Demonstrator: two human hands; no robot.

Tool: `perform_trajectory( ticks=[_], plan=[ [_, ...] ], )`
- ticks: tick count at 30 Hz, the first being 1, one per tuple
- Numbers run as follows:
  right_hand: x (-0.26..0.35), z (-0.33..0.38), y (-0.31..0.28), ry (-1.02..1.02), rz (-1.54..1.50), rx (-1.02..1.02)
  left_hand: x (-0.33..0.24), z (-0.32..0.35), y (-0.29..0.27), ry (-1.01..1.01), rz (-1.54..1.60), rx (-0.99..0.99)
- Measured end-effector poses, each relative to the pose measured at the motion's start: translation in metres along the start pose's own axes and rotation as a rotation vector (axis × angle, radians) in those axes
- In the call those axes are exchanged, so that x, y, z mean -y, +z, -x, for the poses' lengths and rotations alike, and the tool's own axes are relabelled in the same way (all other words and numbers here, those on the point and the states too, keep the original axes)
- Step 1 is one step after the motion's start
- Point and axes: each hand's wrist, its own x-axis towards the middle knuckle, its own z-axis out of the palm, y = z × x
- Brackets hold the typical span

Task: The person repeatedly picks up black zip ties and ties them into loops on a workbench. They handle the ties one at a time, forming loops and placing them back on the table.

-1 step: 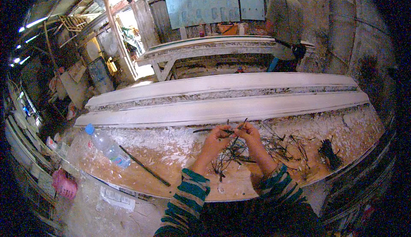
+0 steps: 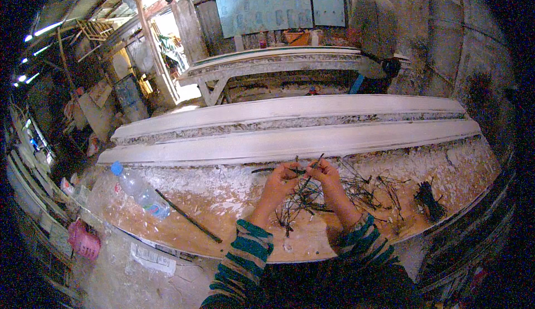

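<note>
Above the tabletop, my left hand (image 2: pixel 278 185) and my right hand (image 2: pixel 329 180) are close together with fingers pinched on thin dark strands. One strand (image 2: pixel 262 170) sticks out to the left of my left fingers; another rises past my right fingertips. Whether they are wire, twigs or cord I cannot tell. Below and to the right of my hands spreads a loose tangle of similar dark strands (image 2: pixel 362 191). A compact dark bundle (image 2: pixel 428 202) lies farther right. To the left, a long dark rod (image 2: pixel 188 216) rests diagonally.
A clear plastic bottle with a blue cap (image 2: pixel 139 189) lies on the white-stained table (image 2: pixel 195 192). Two long white mouldings (image 2: pixel 290 141) stretch across behind my hands. A pink basket (image 2: pixel 84 240) is at lower left. Another person (image 2: pixel 374 30) stands by the far bench (image 2: pixel 267 58).
The person at the back has shifted slightly to the right. My hands have hardly moved and keep their pinch on the strands.
</note>
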Motion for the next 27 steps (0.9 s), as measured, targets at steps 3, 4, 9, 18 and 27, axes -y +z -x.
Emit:
perform_trajectory(
  ticks=[3, 4, 9, 18, 27],
  plan=[
    [0.015, 0.002, 0.002, 0.034, -0.124, -0.022, 0.004, -0.002, -0.004, 0.061, -0.02, -0.122],
    [0.018, 0.002, 0.001, 0.041, -0.173, -0.026, 0.005, -0.004, -0.004, 0.113, -0.073, -0.173],
    [0.021, 0.001, -0.004, 0.091, -0.304, 0.059, 0.005, -0.003, -0.008, 0.126, -0.182, -0.299],
    [0.014, 0.003, -0.005, 0.091, -0.39, 0.237, -0.007, 0.0, -0.01, 0.112, -0.377, -0.474],
    [0.017, 0.001, -0.004, 0.005, -0.061, 0.16, -0.011, 0.002, -0.015, 0.037, -0.129, -0.404]
  ],
)
